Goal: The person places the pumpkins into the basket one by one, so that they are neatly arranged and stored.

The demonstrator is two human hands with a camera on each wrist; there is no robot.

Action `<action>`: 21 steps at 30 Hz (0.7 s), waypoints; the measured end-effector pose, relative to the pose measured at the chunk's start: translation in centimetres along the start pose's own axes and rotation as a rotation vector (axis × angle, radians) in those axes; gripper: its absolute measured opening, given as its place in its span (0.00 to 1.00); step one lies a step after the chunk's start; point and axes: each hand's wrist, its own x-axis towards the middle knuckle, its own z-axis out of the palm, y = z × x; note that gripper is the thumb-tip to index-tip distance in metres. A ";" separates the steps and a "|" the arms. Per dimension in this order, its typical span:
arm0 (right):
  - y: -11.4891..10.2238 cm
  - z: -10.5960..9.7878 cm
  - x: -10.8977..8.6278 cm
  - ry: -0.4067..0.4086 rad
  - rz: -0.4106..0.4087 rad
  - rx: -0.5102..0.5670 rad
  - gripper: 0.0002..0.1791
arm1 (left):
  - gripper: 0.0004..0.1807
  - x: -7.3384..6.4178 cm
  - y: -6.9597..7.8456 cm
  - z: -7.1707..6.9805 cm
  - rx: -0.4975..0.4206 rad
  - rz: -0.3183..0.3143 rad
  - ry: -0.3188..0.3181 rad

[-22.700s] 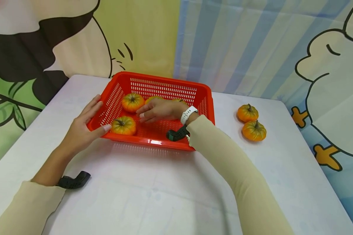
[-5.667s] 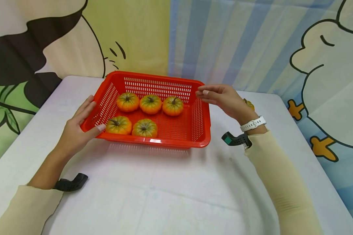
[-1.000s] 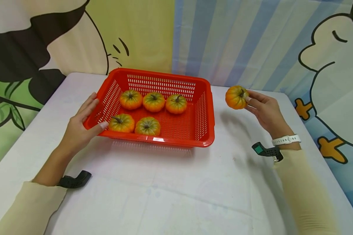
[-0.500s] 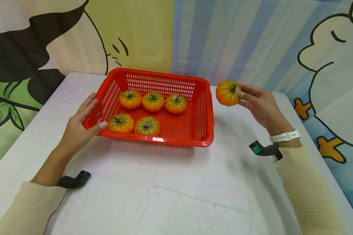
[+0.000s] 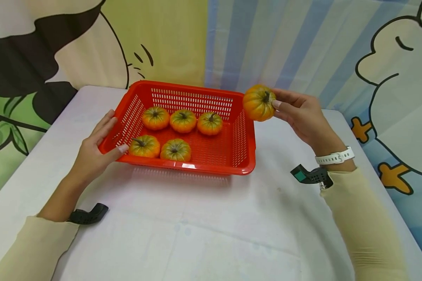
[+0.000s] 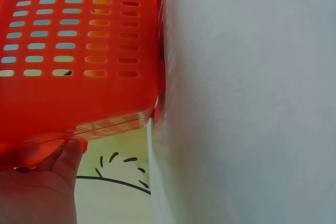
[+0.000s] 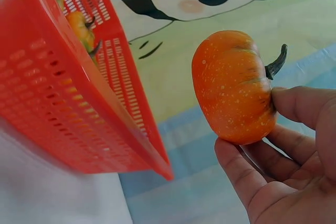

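In the head view, my right hand [image 5: 297, 115] holds a small orange pumpkin [image 5: 258, 103] between thumb and fingers, level with the right rim of a red plastic basket [image 5: 211, 168]. The right wrist view shows this pumpkin [image 7: 231, 87] from its side, its dark stem pointing toward the thumb. My left hand [image 5: 93, 154] rests at the basket's front left corner, fingers straight along the left side and thumb at the front rim. Several pumpkins sit inside: three in a back row, such as the middle one [image 5: 183, 121], and two in front, including a left one [image 5: 144, 146].
A white-covered table [image 5: 183, 226] bears the basket, which stands near its back edge. Behind it hangs a printed cloth [image 5: 176, 43] with cartoon animals and stripes. The basket's right part [image 5: 214, 150] shows bare slotted floor beside the pumpkins.
Over the last second my right hand has carried the pumpkin left and up to the basket's right rim. Since the oldest frame, the two pumpkins on the table's right have left their spot. My left hand stays put.
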 end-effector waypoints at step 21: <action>1.2 4.3 1.9 -0.188 0.104 -0.259 0.24 | 0.44 0.0 0.0 0.1 0.025 -0.018 -0.002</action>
